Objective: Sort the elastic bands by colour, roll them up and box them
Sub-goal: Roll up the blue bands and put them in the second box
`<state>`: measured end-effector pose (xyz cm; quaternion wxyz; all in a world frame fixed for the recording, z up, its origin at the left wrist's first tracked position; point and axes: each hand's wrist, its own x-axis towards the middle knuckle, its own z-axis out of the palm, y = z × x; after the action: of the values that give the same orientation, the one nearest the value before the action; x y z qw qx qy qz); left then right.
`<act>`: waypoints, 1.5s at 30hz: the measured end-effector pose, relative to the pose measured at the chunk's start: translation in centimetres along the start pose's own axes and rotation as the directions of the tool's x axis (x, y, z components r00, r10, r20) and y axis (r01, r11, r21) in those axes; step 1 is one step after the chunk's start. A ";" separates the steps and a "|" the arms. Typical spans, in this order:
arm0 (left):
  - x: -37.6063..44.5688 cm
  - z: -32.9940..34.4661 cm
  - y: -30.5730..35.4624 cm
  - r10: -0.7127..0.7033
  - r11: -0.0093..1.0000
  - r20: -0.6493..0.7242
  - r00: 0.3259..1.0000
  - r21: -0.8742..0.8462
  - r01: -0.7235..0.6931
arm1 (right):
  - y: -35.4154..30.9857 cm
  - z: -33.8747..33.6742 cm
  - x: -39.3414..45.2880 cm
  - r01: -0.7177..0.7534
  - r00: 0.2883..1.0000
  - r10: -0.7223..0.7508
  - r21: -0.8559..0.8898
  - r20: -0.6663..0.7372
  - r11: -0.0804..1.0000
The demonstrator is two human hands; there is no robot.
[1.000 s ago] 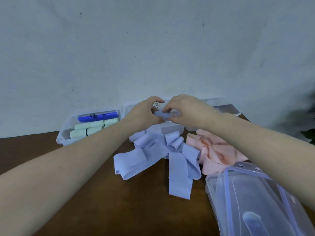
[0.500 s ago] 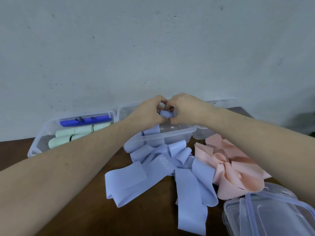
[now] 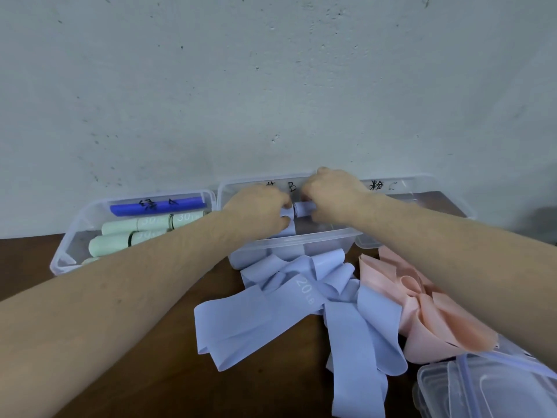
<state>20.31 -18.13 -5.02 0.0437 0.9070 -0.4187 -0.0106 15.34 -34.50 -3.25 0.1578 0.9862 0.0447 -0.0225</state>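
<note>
Both hands are up over the middle clear box [image 3: 289, 248], the one marked B, and between them sits a rolled lavender band [image 3: 302, 209]. The left hand [image 3: 259, 214] has its fingers curled round one end of the roll; the right hand [image 3: 333, 196] is curled over the other end, thumb tucked under. A dark ring runs round the roll just where the two hands meet — a tie of some kind, I'd guess, though it is too small to be sure.

A loose tail of the same lavender hangs from below the left hand down toward the box's near wall, so to my eye the roll is not quite finished. The thing to do well here is keep the turns tight and the edges level, take up that tail before letting go, and seat the tie near the middle so neither end can spring open. Then lay it flat along the bottom of the box.

Nearer than the hands lies the heap of unrolled lavender bands [image 3: 301, 309] on the counter [image 3: 135, 387], with pink bands [image 3: 422, 312] under the right forearm. Out beyond the left forearm, the box marked A [image 3: 72, 236] holds mint-green rolls [image 3: 120, 229] and a dark blue one [image 3: 156, 206] — a fair model for how neat each roll should sit.
</note>
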 end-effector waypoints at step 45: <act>-16.5 0.0 3.4 0.081 0.984 -0.137 0.987 -0.150 -0.102 | -4.0 -4.6 -12.1 0.039 0.931 0.076 0.305 -0.356 0.951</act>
<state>7.00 -7.81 -4.96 0.1422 0.8793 -0.4541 0.0177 3.08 -30.21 0.61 -0.0083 0.9860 0.0595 0.1553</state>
